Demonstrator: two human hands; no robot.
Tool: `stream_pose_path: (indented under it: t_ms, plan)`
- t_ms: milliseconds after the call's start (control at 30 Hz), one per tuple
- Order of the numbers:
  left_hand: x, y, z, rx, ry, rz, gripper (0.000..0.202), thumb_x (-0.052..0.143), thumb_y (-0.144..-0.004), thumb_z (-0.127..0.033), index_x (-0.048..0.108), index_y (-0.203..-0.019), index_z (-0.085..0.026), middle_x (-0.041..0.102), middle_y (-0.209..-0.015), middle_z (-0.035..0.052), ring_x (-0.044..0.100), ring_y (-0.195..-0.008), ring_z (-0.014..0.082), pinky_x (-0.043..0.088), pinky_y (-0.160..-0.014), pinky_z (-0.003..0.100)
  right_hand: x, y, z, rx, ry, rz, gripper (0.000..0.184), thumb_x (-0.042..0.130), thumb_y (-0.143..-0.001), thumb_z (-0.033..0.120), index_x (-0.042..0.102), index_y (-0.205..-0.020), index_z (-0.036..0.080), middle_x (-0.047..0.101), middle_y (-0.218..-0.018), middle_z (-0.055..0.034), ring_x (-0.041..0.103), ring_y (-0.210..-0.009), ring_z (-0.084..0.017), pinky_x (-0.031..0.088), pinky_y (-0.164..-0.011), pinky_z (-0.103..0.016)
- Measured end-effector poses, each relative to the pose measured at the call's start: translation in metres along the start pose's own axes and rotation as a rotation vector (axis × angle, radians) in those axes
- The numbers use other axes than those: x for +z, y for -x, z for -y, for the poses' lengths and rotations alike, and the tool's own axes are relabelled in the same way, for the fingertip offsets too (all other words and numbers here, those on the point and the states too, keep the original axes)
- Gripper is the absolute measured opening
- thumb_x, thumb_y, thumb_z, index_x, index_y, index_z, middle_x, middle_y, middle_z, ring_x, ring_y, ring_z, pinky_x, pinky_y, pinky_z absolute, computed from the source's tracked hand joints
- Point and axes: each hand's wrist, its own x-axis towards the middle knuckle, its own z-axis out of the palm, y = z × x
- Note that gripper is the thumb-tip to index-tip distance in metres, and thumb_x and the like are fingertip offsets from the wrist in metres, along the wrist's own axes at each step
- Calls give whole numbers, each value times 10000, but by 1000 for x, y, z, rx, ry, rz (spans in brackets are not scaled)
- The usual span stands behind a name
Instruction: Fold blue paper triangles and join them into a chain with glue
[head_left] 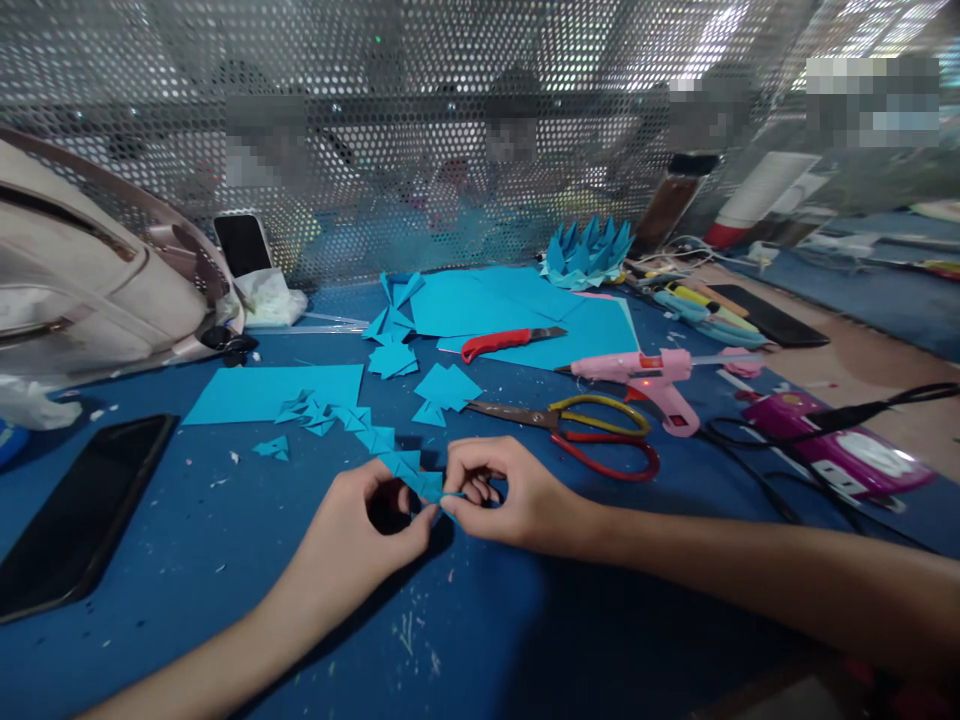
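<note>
A chain of folded blue paper pieces [379, 440] runs from the blue sheet down to my hands. My left hand [367, 520] is closed on its near end, thumb and fingers around the last folds. At that same end my right hand [510, 495] pinches a small blue paper piece, mostly hidden by the fingers. Just beyond lie loose folded blue pieces [448, 388] and scissors [574, 425] with yellow and red handles. A single small folded piece [274, 447] rests left of the chain.
A red-handled cutter [510, 343] lies on blue paper sheets [495, 295]. A pink glue gun [637, 372] and its cables are at the right, near a purple box [832, 440]. Behind stands a spiky blue paper ornament [589, 252]. At left are a phone [86, 510] and a bag [82, 260].
</note>
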Motion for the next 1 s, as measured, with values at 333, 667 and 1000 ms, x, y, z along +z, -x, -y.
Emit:
stream_pose_path:
  t_ms: [333,667,1000]
  plan:
    - [2,0,1,-19,68,-9,182,604,-731,-298,487,-623,-209,504,-573,-48,490,-561,127,372,-538,233,0,-1,-1,-16,0,-11,115,629,-748,183,565,-658,151,453,-616,46,379,-523,-70,297,-480,-211]
    - [-1,-1,3,-46,81,47,149,595,-743,-314,528,-684,-195,547,-632,-32,528,-611,141,419,-597,255,0,0,-1,-15,6,-13,118,618,-756,183,556,-660,155,449,-622,44,382,-537,-76,304,-490,-217]
    - [3,1,5,-24,61,10,195,599,-747,-330,480,-645,-214,518,-598,-43,497,-585,137,388,-557,250,0,0,-1,-25,23,-4,114,620,-755,185,559,-663,156,449,-615,47,380,-532,-74,297,-486,-214]
